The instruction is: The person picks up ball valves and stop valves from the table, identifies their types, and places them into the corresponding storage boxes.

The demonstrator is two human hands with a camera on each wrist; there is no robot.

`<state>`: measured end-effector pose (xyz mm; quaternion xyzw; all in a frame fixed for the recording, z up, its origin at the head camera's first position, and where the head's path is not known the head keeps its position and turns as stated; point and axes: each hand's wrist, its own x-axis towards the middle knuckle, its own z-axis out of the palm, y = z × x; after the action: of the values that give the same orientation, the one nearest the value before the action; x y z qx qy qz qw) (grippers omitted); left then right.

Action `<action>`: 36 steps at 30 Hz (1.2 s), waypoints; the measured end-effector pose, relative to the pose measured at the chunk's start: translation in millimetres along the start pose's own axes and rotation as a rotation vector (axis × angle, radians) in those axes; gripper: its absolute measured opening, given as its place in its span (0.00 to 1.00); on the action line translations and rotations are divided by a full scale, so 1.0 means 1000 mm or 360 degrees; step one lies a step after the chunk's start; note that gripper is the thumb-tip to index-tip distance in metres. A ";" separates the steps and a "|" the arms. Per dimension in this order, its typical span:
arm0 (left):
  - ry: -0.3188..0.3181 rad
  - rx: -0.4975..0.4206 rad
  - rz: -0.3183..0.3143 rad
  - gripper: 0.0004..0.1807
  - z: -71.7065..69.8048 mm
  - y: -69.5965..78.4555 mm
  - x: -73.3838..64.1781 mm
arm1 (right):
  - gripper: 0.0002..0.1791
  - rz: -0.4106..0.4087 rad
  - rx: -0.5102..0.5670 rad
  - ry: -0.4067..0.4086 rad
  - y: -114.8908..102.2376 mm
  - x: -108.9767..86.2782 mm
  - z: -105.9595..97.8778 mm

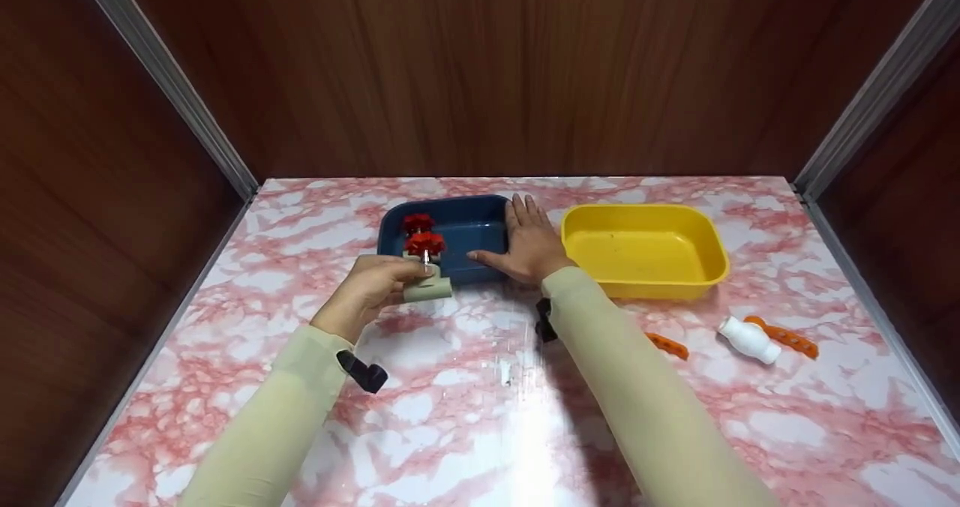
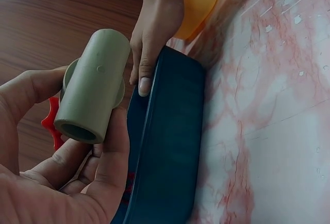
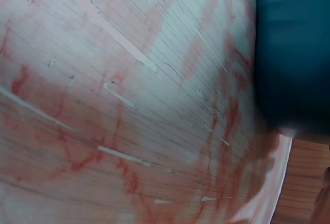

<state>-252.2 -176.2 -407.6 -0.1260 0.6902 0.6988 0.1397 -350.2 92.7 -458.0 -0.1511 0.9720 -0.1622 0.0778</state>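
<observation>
My left hand [image 1: 375,282] pinches a pale green pipe valve [image 1: 427,289] with a red handwheel, over the front left corner of a blue tray [image 1: 480,274]. In the left wrist view, the valve's open pipe end [image 2: 95,85] faces the camera, between thumb and fingers. A second red handwheel [image 1: 418,223] shows behind it, inside the tray. My right hand [image 1: 534,246] rests on the tray's right rim, fingers straight and thumb spread over the inside. The right wrist view mostly shows the table beside the tray's outer wall [image 3: 294,54].
A yellow tray [image 1: 652,291] stands right of the blue one. In front of it lie a white bulging pipe fitting [image 1: 750,340] and an orange strip with holes [image 1: 791,340]. Another orange strip [image 1: 667,346] is partly behind my right sleeve. Wooden panels [image 1: 480,72] enclose the marbled table.
</observation>
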 end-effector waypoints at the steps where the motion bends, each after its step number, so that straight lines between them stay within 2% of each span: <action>1: 0.0001 0.0001 -0.0004 0.02 0.000 0.000 0.000 | 0.71 -0.0002 0.0005 0.0001 0.000 0.000 0.000; 10: 0.0010 -0.0018 0.0011 0.02 0.004 0.005 0.004 | 0.71 -0.0015 0.0015 0.0000 0.001 0.003 0.000; 23: 0.0069 0.0032 0.0071 0.09 0.008 0.007 0.010 | 0.71 -0.0021 -0.0005 0.0012 0.001 -0.001 0.000; 28: 0.0079 0.0073 0.0025 0.07 0.010 0.011 0.011 | 0.72 -0.0011 -0.0004 0.0003 0.002 0.000 0.001; 36: 0.0040 -0.0014 -0.0020 0.05 0.013 0.015 0.013 | 0.71 -0.0025 0.0006 0.0016 0.002 0.002 0.001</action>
<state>-269.8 -163.2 -398.0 -0.1397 0.6881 0.6992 0.1347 -352.0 93.3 -459.8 -0.1579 0.9708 -0.1655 0.0719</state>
